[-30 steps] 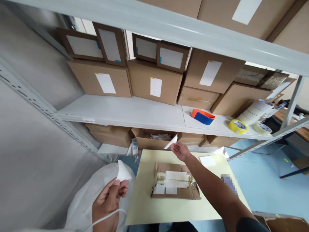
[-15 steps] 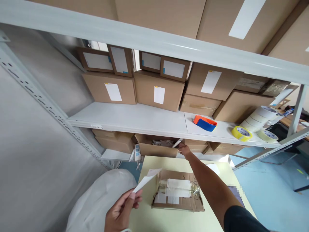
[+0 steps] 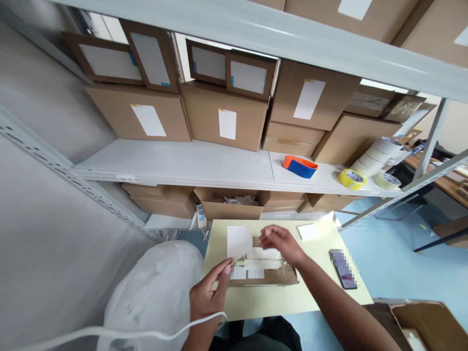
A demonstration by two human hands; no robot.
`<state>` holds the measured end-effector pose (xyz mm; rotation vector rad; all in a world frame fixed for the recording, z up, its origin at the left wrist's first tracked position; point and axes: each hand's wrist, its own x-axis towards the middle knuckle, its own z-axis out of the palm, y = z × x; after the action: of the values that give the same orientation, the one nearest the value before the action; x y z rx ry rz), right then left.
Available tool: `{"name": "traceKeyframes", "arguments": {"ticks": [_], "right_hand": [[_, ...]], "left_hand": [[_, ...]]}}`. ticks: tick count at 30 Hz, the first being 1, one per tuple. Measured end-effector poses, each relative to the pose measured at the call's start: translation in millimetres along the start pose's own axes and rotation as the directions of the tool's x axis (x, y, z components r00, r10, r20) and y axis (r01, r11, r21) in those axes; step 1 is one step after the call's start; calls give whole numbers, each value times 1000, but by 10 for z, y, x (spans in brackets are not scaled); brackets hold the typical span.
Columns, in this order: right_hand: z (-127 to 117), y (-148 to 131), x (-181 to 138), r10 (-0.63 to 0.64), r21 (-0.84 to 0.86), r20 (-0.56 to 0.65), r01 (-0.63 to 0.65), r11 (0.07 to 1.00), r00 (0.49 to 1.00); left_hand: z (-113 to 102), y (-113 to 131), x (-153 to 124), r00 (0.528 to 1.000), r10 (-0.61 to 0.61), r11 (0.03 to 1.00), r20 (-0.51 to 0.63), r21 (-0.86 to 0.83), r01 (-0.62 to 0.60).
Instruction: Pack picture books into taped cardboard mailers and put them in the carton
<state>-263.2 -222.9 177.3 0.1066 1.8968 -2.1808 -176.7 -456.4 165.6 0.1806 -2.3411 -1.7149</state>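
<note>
My left hand (image 3: pixel 211 287) pinches the lower corner of a white paper sheet (image 3: pixel 239 241) between thumb and fingers. The sheet stands up over the left part of a worn, flattish cardboard box (image 3: pixel 272 276) with white labels and clear tape. My right hand (image 3: pixel 278 243) is above that box, just right of the sheet and apart from it. Its fingers are loosely bent, with nothing visible in them. The box lies on a pale yellow table (image 3: pixel 263 302).
A phone (image 3: pixel 342 269) and a white card (image 3: pixel 307 231) lie on the table's right side. Behind it, an open carton (image 3: pixel 231 210) sits on the low shelf. Tape rolls (image 3: pixel 352 179) and an orange-blue band (image 3: pixel 300 166) rest above. A white cable (image 3: pixel 146 334) crosses the lower left.
My right hand has come back from the open carton to above the worn box, and the white strip it held is gone from it. My left hand has moved right with the sheet.
</note>
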Motion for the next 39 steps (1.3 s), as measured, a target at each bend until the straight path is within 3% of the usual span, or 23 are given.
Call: {"name": "traceKeyframes", "arguments": {"ticks": [2,4,6,9,12,15,19,22,23,25,27,28,30,33,36,39], "right_hand": [[118,87,-442,22,65,37,-24,998,999],[200,194,-736,0,138,-43,6,990,999],[231,285,-902,-37,178,-157,65,982,987],[214,363,-1052,-90,177,-246,136,975,965],[208,409,-1198,-131,152,-177,159,976,975],[229,485,-1302,-145,79,-121,155,985,982],[159,571,-1291,-155,-114,-346,122,986,925],[-6,524,-1233,-164,-250,-401,65,966,901],[-69,487,-1219,-172,-303,-401,46,952,900],[-182,396,-1201,-176,-407,-353,18,913,919],[-261,305,-1194,-157,-492,-253,13,870,955],[-285,267,-1189,-147,-523,-198,22,852,969],[-310,223,-1165,-129,-566,-107,46,823,986],[-325,277,-1058,-125,-575,-78,58,816,989],[-362,488,-861,-108,-484,-206,-5,875,973],[-414,745,-652,-27,-328,-362,-100,939,932]], "left_hand": [[148,-71,-35,971,229,969,65,84,-234],[304,-128,-68,871,472,863,136,129,-488],[434,-153,-103,749,637,728,183,179,-662],[549,-136,-162,625,750,582,217,235,-779],[601,-106,-221,574,780,521,249,250,-816],[648,-104,-293,576,764,516,290,260,-816],[694,-143,-409,591,716,546,372,228,-806],[661,-200,-428,630,645,617,433,193,-763],[638,-222,-405,668,608,662,429,191,-725],[589,-264,-319,794,487,792,365,199,-577],[554,-299,-200,914,287,924,286,170,-343],[546,-315,-138,943,175,967,282,131,-218],[544,-348,-24,927,-1,999,376,47,-17],[562,-396,134,848,-116,992,517,18,124],[608,-412,312,822,-160,987,546,79,139],[689,-386,486,822,-181,975,540,210,76]]}}
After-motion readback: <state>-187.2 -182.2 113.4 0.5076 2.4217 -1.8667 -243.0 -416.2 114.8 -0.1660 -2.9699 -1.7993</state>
